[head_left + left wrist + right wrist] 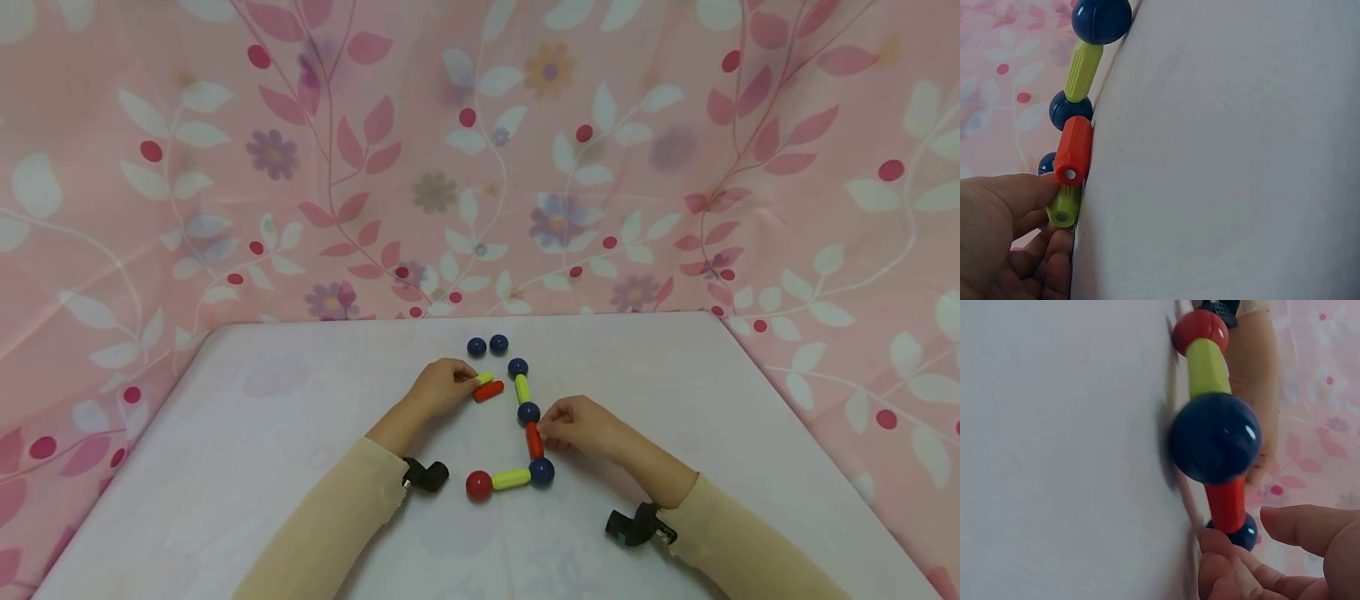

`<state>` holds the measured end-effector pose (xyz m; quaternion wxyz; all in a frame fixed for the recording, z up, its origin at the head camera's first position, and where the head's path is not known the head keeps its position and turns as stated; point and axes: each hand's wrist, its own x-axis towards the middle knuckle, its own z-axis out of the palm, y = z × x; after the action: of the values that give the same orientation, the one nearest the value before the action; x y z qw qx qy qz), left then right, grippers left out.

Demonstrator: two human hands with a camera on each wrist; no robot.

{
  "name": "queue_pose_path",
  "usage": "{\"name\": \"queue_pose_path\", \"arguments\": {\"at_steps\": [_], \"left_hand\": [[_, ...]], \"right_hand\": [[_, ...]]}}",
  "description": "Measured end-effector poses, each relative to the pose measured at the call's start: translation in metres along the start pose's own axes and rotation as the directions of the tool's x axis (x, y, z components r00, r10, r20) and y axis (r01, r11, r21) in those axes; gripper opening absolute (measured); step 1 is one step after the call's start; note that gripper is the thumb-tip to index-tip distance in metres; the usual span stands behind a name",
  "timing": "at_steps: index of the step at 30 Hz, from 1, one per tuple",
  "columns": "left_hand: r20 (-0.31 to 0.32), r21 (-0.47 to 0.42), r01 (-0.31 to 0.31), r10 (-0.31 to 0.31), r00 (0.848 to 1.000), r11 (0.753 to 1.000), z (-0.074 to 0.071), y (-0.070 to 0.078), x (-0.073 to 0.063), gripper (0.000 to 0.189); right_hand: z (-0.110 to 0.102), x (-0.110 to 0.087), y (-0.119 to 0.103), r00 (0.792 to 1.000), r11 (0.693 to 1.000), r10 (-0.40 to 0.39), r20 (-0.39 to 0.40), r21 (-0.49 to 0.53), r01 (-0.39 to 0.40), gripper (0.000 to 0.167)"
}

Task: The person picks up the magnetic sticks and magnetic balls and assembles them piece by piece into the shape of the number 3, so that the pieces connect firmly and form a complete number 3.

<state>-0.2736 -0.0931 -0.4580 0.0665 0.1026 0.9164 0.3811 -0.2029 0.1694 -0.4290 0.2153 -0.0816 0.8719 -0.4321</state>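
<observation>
My left hand (444, 385) pinches a yellow-green magnetic rod (1063, 209) between thumb and fingers, near the far side of the table. Right beside that rod lies a loose red rod (489, 391). My right hand (583, 427) is at a chain of magnetic rods and balls, its fingertips right at the chain's red rod (1227, 503) and its thumb standing off. From the far end the chain runs blue ball (517, 367), yellow-green rod (522, 389), blue ball (528, 412), red rod, corner blue ball (542, 472), yellow-green rod (511, 478), red ball (479, 486).
Two loose blue balls (477, 347) sit together behind the left hand. The table (315, 400) has a white cover, and a pink floral cloth (480, 167) hangs behind it. Each wrist wears a small black camera (426, 475).
</observation>
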Motion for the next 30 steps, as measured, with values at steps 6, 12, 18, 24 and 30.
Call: {"name": "queue_pose_path", "arguments": {"at_steps": [6,12,18,24,30], "left_hand": [[-0.010,0.055,-0.021,0.022,1.000,0.998,-0.002,-0.001,-0.001,0.017],[-0.013,0.061,-0.024,0.025,1.000,0.998,-0.003,-0.001,0.000,0.016],[-0.045,0.013,-0.020,0.021,0.999,1.000,-0.004,0.002,-0.001,0.016],[-0.058,-0.047,-0.018,0.015,0.998,0.999,-0.004,0.007,0.000,0.018],[-0.046,-0.081,-0.030,0.026,0.999,0.996,0.000,0.014,0.004,0.021]], "right_hand": [[-0.015,0.010,-0.007,0.999,1.000,-0.016,-0.033,-0.017,0.016,0.017],[-0.023,0.026,-0.011,0.995,0.998,-0.066,-0.080,-0.013,0.065,0.018],[-0.023,0.043,-0.013,0.985,0.995,-0.103,-0.138,-0.029,0.100,0.023],[-0.021,0.062,-0.012,0.976,0.995,-0.097,-0.196,-0.030,0.092,0.029],[-0.019,0.077,-0.011,0.971,0.994,-0.108,-0.212,0.001,0.110,0.033]]}}
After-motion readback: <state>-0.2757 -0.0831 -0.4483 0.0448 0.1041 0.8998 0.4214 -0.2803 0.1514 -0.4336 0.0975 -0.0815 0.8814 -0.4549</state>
